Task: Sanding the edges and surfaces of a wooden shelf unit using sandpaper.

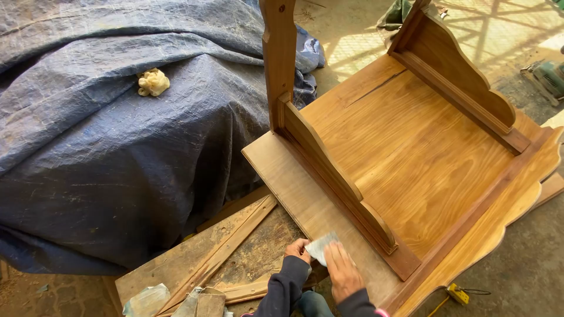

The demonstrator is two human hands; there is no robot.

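Observation:
An upturned wooden table (pixel 411 147) lies with its underside facing up and its scalloped aprons and a leg (pixel 278 53) standing up. My right hand (pixel 342 271) presses flat on a grey piece of sandpaper (pixel 321 246) at the near edge of the tabletop's rim. Just to its left, my left hand (pixel 298 249) curls over the same edge and touches the sandpaper. Both arms wear dark sleeves.
A blue-grey tarp (pixel 117 135) covers a large heap at the left, with a crumpled yellowish rag (pixel 153 81) on it. Rough old boards (pixel 217 258) lie under the table. Used sandpaper scraps (pixel 147 300) sit bottom left. A green power tool (pixel 549 76) and a yellow plug (pixel 456 293) lie on the floor.

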